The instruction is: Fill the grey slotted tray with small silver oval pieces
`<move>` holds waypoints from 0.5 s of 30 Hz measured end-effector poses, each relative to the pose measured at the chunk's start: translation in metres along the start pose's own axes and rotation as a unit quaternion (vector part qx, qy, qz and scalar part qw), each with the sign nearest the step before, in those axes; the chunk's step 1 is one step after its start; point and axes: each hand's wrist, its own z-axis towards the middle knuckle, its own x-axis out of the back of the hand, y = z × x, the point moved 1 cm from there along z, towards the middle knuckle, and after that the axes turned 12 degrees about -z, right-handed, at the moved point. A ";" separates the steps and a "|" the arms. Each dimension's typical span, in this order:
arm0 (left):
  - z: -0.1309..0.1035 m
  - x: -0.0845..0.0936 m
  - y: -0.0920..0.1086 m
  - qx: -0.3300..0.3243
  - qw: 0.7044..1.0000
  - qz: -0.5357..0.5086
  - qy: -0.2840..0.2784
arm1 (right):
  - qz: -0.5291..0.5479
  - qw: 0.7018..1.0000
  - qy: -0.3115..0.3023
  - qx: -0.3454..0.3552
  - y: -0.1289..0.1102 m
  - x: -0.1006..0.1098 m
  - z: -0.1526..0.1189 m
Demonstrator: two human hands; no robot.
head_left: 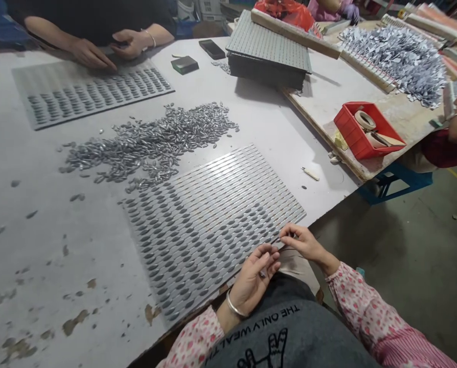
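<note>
A flat grey board (pixel 228 197) with rows of fine slots lies tilted in front of me on the table. Small pointed-oval grey pieces (pixel 180 250) fill its left side and part of its near side; the far right rows are bare. My left hand (pixel 254 276) is cupped palm up at the board's near edge, fingers curled round a small grey oval piece (pixel 262 274). At the near right corner my right hand (pixel 303 243) pinches thumb and finger together against the board; what lies between the fingertips is too small to make out. Beyond the board spreads a heap of loose oval pieces (pixel 155 140).
Across the table another person's hands (pixel 109 51) work over a second board (pixel 94 99). To the right are a stack of boards (pixel 269 51), a phone (pixel 212 49), a small cutter (pixel 310 174) and a red bin (pixel 353 140) holding tape. A co-worker's arm shows at far right.
</note>
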 end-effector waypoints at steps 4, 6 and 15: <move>-0.005 -0.005 0.001 0.040 0.999 -0.014 -0.006 | -0.113 0.991 0.065 -0.014 0.026 0.021 0.008; -0.006 -0.005 0.001 0.046 0.999 -0.012 0.007 | -0.183 0.981 0.058 -0.007 0.035 0.025 0.013; -0.005 -0.002 0.002 0.047 0.999 -0.016 0.022 | -0.337 0.940 0.034 -0.034 0.033 0.015 0.020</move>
